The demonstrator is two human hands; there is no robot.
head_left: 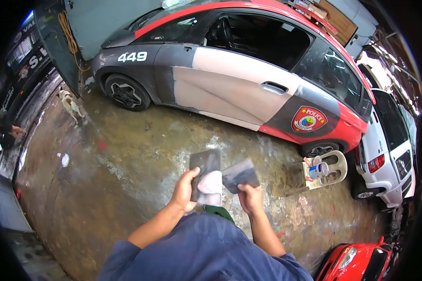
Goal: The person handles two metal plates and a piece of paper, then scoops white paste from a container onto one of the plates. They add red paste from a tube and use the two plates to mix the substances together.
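My left hand (185,188) grips a dark flat plate (206,161) by its left edge, thumb on top. A lump of pinkish-beige paste (210,183) lies on the lower right part of that plate. Just to the right, my right hand (251,197) is closed on a second dark flat piece (241,175), which is tilted and blurred at its upper edge. The two pieces are close together in front of my body. Ahead stands a car (220,93) with beige patches on its door.
A pale plastic chair (341,165) holding a can (318,170) is at the right. Behind it stands a white vehicle (382,140); a red car (356,262) is at lower right. A dog (70,105) is at left, near a person's arm (16,131).
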